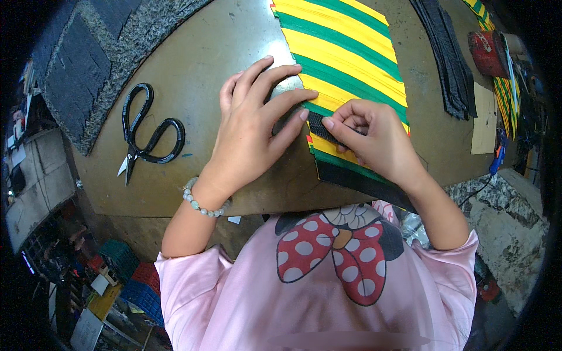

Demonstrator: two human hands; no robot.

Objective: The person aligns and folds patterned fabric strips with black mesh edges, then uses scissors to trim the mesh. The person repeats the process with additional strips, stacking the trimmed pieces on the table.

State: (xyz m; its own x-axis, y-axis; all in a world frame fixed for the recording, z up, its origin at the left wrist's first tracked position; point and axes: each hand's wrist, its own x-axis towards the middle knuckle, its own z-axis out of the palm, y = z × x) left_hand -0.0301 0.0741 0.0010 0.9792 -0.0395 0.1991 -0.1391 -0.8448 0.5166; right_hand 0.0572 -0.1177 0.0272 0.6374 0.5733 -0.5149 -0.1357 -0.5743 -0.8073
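Note:
A yellow-and-green striped sheet of fabric or webbing [345,44] lies on the brown table in front of me. My right hand [366,131] pinches a short black woven strip [321,125] between thumb and fingers, over the sheet's near part. My left hand [260,108] lies with fingers spread at the sheet's left edge. Its index fingertip rests on the stripes, and its thumb tip is close to the black strip's left end. A dark band [357,180] runs along the sheet's near edge. Black-handled scissors [143,131] lie to the left of my left hand, blades slightly parted.
Dark grey woven pieces [79,73] cover the table's far left. A bundle of black strips [448,58] lies at the right, by a tan card [483,120]. Beyond it are a red round object [487,52] and a blue-handled tool [499,152]. Crates [143,292] stand below left.

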